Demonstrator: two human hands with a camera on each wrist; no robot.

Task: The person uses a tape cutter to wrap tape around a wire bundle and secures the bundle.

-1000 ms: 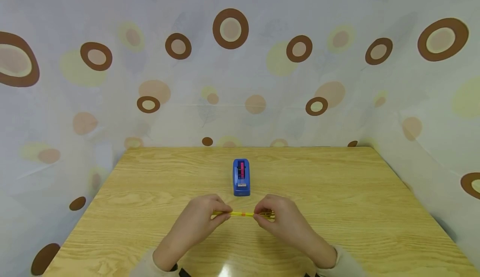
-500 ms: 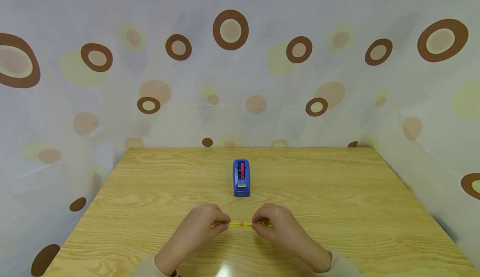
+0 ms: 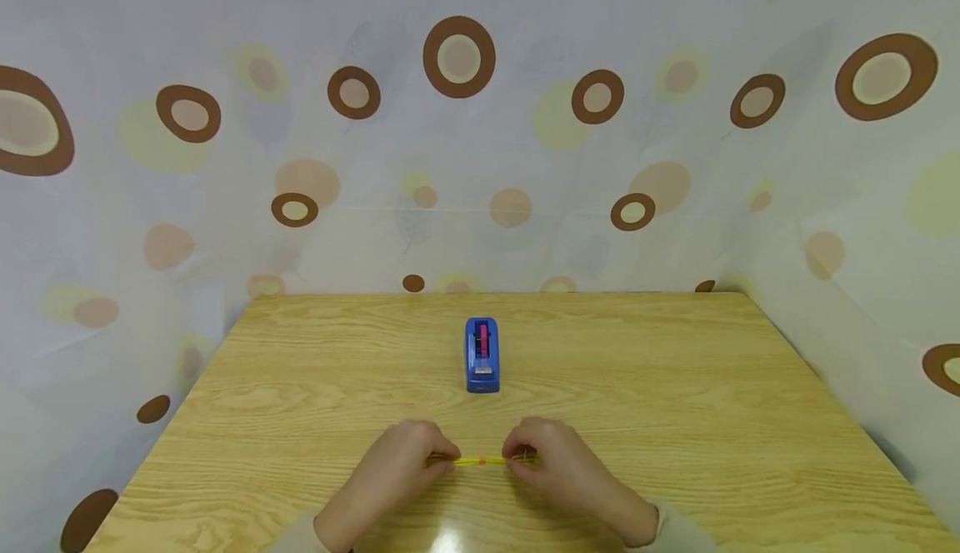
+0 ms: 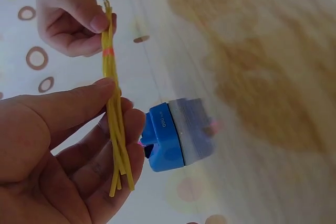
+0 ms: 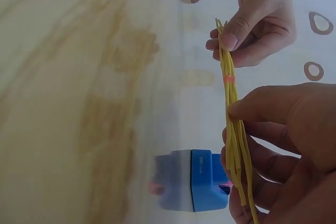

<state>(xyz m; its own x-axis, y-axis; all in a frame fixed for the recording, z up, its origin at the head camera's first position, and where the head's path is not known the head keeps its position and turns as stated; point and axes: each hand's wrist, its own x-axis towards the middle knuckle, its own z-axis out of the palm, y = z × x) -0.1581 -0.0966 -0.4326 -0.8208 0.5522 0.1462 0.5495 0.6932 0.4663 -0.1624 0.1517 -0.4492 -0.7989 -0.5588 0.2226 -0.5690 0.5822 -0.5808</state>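
Observation:
Between both hands stretches a bundle of thin yellow strands (image 3: pixel 468 461), with a short orange-pink band (image 4: pixel 108 52) round its middle. The left hand (image 3: pixel 405 461) pinches one side of the bundle between thumb and fingers. On the other side the right hand (image 3: pixel 555 465) pinches it the same way, leaving the band exposed between them. Loose strand ends fan out past the fingertips, as the right wrist view shows on the yellow bundle (image 5: pixel 236 150). Beyond the hands stands a blue tape dispenser (image 3: pixel 482 378) holding a pink roll, touched by neither hand.
The wood-grain table (image 3: pixel 637 370) reaches back to a pale curtain-like backdrop (image 3: pixel 525 245) printed with brown rings, which also runs along both sides. Light glares off the table's front.
Both hands have come down toward the near side of the table with the yellow bundle, still pinching it on either side of the band. The tape dispenser stays put.

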